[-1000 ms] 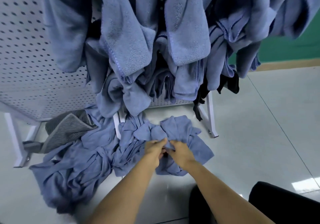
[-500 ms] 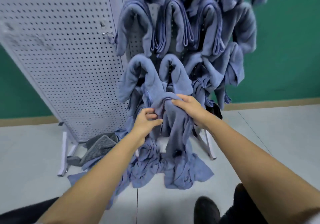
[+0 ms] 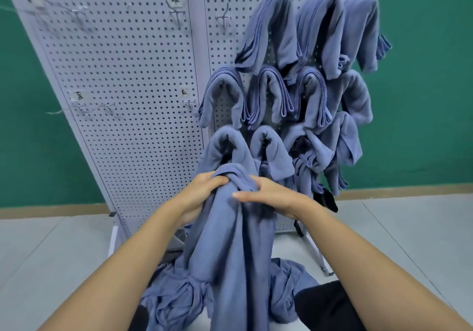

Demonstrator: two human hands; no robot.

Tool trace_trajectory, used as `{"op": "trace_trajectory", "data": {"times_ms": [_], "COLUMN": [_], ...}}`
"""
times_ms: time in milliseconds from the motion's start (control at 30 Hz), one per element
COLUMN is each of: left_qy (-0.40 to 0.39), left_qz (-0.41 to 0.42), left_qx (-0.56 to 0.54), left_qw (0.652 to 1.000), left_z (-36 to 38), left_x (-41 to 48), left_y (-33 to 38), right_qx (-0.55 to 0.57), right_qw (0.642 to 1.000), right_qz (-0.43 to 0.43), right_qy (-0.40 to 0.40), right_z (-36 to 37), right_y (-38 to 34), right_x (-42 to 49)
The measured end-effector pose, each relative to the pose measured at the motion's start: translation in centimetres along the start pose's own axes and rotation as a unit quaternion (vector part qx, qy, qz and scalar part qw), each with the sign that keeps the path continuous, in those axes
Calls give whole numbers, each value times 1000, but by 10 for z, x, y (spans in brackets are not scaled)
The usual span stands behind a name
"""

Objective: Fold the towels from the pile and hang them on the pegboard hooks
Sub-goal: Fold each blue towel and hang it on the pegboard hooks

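Note:
A blue towel (image 3: 230,249) hangs bunched from both my hands in front of the white pegboard (image 3: 133,80). My left hand (image 3: 202,192) grips its top edge, fingers curled into the cloth. My right hand (image 3: 268,195) holds the same edge from the right, thumb lying across the front. Below, the pile of blue towels (image 3: 179,297) lies on the floor. Several folded blue towels (image 3: 289,95) hang over hooks on the right panel of the pegboard.
Bare hooks (image 3: 189,104) stick out of the left panel and one (image 3: 224,21) near the top of the right panel. The board's white legs (image 3: 316,254) stand on the pale tiled floor. A green wall is behind. Dark trouser legs (image 3: 325,305) show at the bottom.
Both hands lifted the towel off the floor pile up to chest height before the board. The view rose from the floor to the pegboard.

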State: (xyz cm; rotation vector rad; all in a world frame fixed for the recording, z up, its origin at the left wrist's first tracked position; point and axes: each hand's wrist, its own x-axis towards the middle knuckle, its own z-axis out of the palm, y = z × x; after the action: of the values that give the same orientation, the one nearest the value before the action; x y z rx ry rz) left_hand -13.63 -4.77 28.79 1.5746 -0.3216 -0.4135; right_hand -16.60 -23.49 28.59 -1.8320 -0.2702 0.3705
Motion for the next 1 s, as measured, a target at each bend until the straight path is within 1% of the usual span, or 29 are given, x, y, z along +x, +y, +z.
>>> {"op": "trace_trajectory", "data": {"times_ms": [67, 100, 133, 200, 267, 300, 367, 433, 567, 667, 733, 767, 833, 867, 933, 1000], "left_qy": [30, 50, 68, 91, 85, 80, 63, 60, 12, -24, 3, 35, 116, 134, 123, 80], "left_qz": [-25, -48, -74, -114, -128, -128, -138, -145, -141, -140, -133, -127, -113, -104, -110, -154], "left_qx": [-74, -108, -141, -203, -246, -259, -278, -277, -217, -190, -173, -175, -205, -236, -290, -296], "left_qw": [997, 992, 985, 968, 957, 954, 949, 948, 966, 971, 976, 976, 965, 957, 943, 939], "left_z": [0, -1, -3, -9, -13, -15, -14, -9, 1, 5, 5, 4, -1, -4, -8, -8], "left_x": [1, 2, 3, 4, 5, 6, 4, 2, -5, -13, -13, -12, -8, -6, -6, -10], "left_y": [3, 3, 4, 4, 1, -2, -6, -10, -14, -15, -19, -21, -24, -24, -24, -22], "right_qx": [-28, -40, -43, -13, 67, 121, 231, 303, 340, 358, 360, 358, 346, 341, 347, 360], "right_qw": [997, 994, 994, 998, 997, 991, 968, 943, 925, 918, 917, 918, 920, 920, 917, 912], "right_qz": [33, 41, 44, 40, 29, 20, -11, -32, -34, -28, -32, -38, -45, -46, -42, -38], "right_qy": [-71, -88, -87, -47, 14, 44, 94, 131, 168, 171, 168, 169, 180, 185, 193, 194], "right_z": [10, 15, 17, 18, 14, 12, 8, 3, -1, 2, 5, 7, 8, 9, 9, 8], "right_y": [3, 3, 5, 6, 6, 4, 1, -2, -4, -3, -4, -4, -4, -3, -2, -2], "right_x": [3, 4, 7, 11, 15, 16, 19, 22, 24, 22, 19, 19, 17, 17, 16, 16]}}
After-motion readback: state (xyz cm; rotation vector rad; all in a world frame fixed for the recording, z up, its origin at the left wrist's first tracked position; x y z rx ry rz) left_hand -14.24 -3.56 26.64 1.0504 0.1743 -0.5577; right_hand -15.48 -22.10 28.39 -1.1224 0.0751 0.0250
